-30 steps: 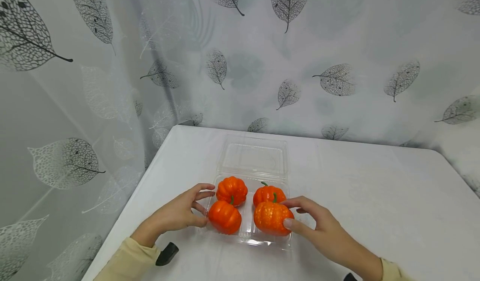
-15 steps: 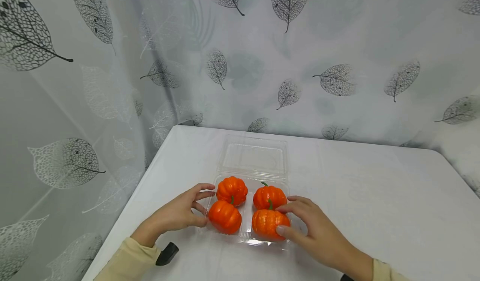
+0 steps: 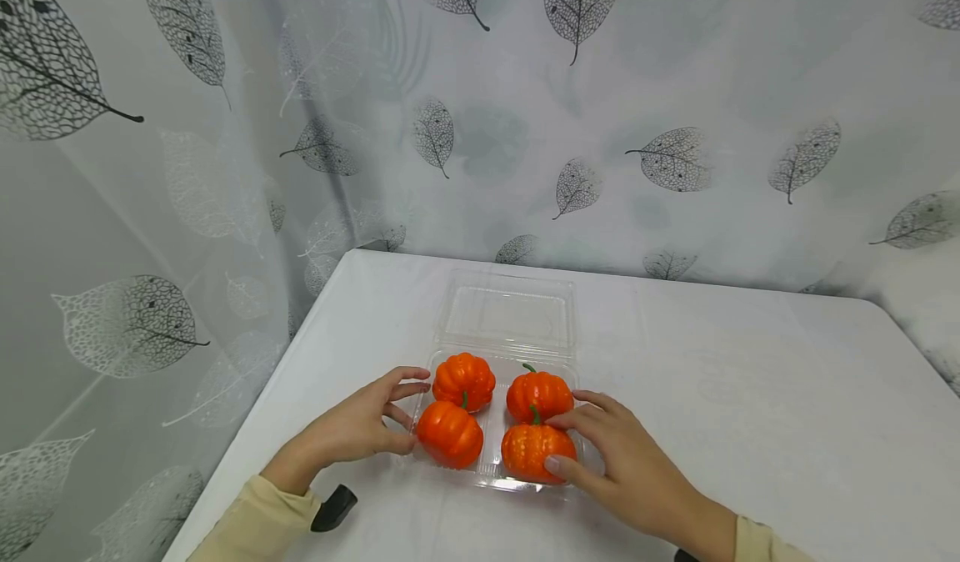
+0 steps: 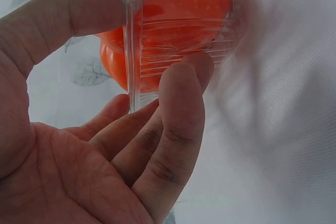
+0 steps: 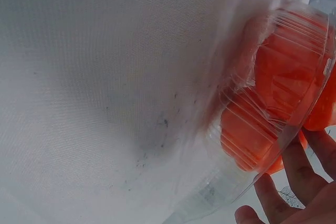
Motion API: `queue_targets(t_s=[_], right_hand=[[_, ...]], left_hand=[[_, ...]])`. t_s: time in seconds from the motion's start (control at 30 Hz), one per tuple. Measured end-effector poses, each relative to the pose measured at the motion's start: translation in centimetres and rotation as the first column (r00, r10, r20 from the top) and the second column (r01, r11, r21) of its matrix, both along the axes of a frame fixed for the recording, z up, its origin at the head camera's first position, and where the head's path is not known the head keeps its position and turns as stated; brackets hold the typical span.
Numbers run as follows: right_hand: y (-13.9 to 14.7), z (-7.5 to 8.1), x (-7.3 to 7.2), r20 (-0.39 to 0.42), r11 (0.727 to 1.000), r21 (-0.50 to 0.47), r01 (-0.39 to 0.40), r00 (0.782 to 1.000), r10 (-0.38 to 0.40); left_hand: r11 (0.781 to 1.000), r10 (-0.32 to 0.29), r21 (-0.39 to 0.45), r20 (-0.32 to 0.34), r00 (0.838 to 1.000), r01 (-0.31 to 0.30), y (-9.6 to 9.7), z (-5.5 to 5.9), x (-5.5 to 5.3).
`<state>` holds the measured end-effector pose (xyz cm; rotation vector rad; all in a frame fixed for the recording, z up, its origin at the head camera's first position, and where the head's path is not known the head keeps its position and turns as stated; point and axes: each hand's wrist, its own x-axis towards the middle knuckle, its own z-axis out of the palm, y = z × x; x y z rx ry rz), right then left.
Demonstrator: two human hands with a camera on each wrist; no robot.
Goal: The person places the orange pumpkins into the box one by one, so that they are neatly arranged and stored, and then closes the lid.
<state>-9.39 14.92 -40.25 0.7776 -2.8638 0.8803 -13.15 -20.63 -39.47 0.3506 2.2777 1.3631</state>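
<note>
A clear plastic clamshell container (image 3: 491, 462) stands with its lid (image 3: 506, 316) folded back on the white table. My left hand (image 3: 367, 420) holds its left side; in the left wrist view the fingers (image 4: 178, 103) meet the ribbed wall below the rim. My right hand (image 3: 630, 470) grips a small orange pumpkin (image 3: 534, 454) with a speckled skin and green stem, at the front right compartment. Behind it sits another pumpkin (image 3: 538, 395). The left side holds a rear pumpkin (image 3: 465, 378) and a front pumpkin (image 3: 450, 435). In the right wrist view, plastic covers the lower pumpkins (image 5: 289, 72).
The white table (image 3: 735, 378) extends to the right of the container. A leaf-patterned curtain (image 3: 510, 128) hangs behind it and along the left side. A dark strap end (image 3: 333, 508) shows at the left sleeve.
My right hand has moved left and toward me, lowering the speckled pumpkin into the front right compartment. The left hand and the container stay in place.
</note>
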Motion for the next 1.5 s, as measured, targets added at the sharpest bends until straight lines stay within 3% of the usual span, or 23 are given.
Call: queue_targets(t_s=[0.33, 0.63, 0.8, 0.93, 1.1, 1.27, 1.37, 1.43, 1.5], right_hand=[[-0.3, -0.1, 0.1, -0.045, 0.996, 0.088, 0.009, 0.999, -0.005], [-0.3, -0.3, 0.1, -0.046, 0.994, 0.107, 0.011, 0.999, -0.006], [0.0, -0.4, 0.1, -0.055, 0.996, 0.093, 0.004, 0.998, 0.001], [0.3, -0.4, 0.1, -0.063, 0.996, 0.087, -0.001, 0.998, 0.007], [0.6, 0.4, -0.1, -0.092, 0.999, 0.049, 0.004, 0.996, 0.000], [0.9, 2.1, -0.9, -0.093, 1.000, 0.013, 0.021, 0.996, -0.020], [0.9, 3.1, -1.5, -0.105, 1.000, 0.000, 0.015, 0.994, -0.014], [0.8, 3.8, -2.0, -0.115, 1.000, -0.008, 0.006, 0.993, -0.007], [0.6, 4.5, -2.4, -0.132, 1.000, -0.018, -0.005, 0.991, 0.002]], left_hand=[[1.000, -0.007, -0.004, -0.002, 1.000, 0.007, 0.0, 0.3, 0.2], [0.999, -0.031, 0.010, 0.002, 1.000, 0.031, -0.5, 0.6, -0.1], [0.999, -0.027, -0.023, -0.030, 0.999, 0.026, -1.1, 1.1, -0.4], [0.999, 0.009, -0.053, -0.067, 0.998, -0.013, -1.6, 1.9, -0.7], [0.997, 0.030, -0.062, -0.147, 0.989, -0.040, -1.8, 2.6, -1.2], [0.998, 0.059, -0.014, -0.227, 0.972, -0.063, -1.2, 3.2, -1.9], [0.993, 0.121, 0.036, -0.280, 0.952, -0.115, -0.7, 3.7, -2.4], [0.982, 0.186, 0.094, -0.335, 0.924, -0.164, -0.3, 4.4, -2.9], [0.961, 0.263, 0.183, -0.392, 0.882, -0.205, 0.1, 5.3, -3.3]])
